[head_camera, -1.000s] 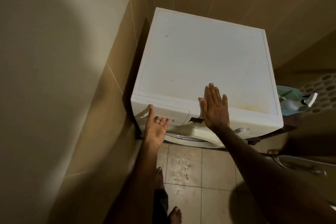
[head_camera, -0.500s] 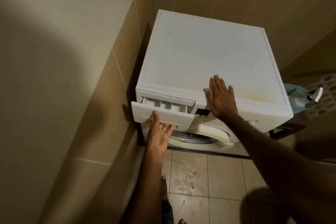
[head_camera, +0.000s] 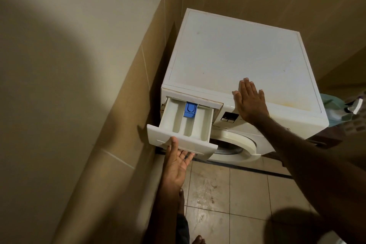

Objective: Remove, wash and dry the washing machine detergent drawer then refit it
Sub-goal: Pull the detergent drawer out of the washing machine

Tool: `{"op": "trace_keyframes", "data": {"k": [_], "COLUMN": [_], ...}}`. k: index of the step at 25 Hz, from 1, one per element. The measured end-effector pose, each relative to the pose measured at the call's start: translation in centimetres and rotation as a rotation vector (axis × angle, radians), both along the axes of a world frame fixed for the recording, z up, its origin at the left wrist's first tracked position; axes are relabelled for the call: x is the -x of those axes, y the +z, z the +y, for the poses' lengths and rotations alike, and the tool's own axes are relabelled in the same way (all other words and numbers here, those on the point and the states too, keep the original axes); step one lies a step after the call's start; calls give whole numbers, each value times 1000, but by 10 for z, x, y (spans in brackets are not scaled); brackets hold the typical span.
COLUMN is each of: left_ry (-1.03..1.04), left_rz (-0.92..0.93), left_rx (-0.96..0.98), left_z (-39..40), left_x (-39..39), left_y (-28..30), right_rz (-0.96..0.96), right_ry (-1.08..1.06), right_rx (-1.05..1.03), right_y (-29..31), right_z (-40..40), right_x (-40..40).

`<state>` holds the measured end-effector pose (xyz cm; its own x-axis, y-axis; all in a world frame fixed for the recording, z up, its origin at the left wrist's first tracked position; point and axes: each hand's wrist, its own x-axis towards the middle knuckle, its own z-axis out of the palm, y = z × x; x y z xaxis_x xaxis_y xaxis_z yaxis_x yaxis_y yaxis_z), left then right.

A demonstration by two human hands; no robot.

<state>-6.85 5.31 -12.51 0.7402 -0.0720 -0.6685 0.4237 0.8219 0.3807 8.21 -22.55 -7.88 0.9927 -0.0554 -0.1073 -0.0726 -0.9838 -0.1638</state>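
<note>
A white washing machine (head_camera: 233, 61) stands in a tiled corner, the wall close on its left and a spray bottle (head_camera: 354, 106) by its right edge. The detergent drawer (head_camera: 184, 125) juts from its front left corner, showing bare compartments and a blue insert (head_camera: 190, 110). The left hand (head_camera: 176, 162) grips the drawer's front from below; the right hand (head_camera: 250, 102) lies flat, fingers straight, on the machine's front edge.

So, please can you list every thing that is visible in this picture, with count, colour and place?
washing machine: one, white, in the corner between tiled walls
detergent drawer: one, white, pulled out at the machine's front left
blue insert: one, inside the drawer, toward the back
spray bottle: one, white, right of the machine
floor tiles: beige, stained, below
left hand: palm up, fingers under the drawer front, thumb on it
right hand: flat on the machine's front top edge
</note>
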Motion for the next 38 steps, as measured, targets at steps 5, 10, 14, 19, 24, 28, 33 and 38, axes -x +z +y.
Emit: {"op": "trace_keyframes", "data": {"k": [5, 10, 14, 19, 24, 28, 33, 38], "left_ry": [-2, -2, -38, -103, -117, -139, -139, -207], "left_rz": [8, 9, 12, 17, 40, 25, -15, 45], "left_rx": [9, 29, 39, 15, 60, 82, 112, -53], "left_z": [-1, 2, 5, 15, 18, 17, 15, 6], "left_x": [-1, 0, 4, 2, -4, -10, -13, -27], "left_y": [1, -3, -9, -13, -15, -15, -20, -14], "right_rz": [44, -178, -450, -109, 107, 143, 146, 156], "right_ry": [8, -53, 162, 314, 304, 329, 313, 293], "right_rx": [-15, -122, -41, -78, 6, 106, 144, 189], "right_y": [7, 30, 30, 14, -1, -7, -12, -14], "right_z": [-1, 13, 55, 93, 116, 128, 131, 136], "right_x": [-4, 10, 54, 63, 46, 36, 29, 30]}}
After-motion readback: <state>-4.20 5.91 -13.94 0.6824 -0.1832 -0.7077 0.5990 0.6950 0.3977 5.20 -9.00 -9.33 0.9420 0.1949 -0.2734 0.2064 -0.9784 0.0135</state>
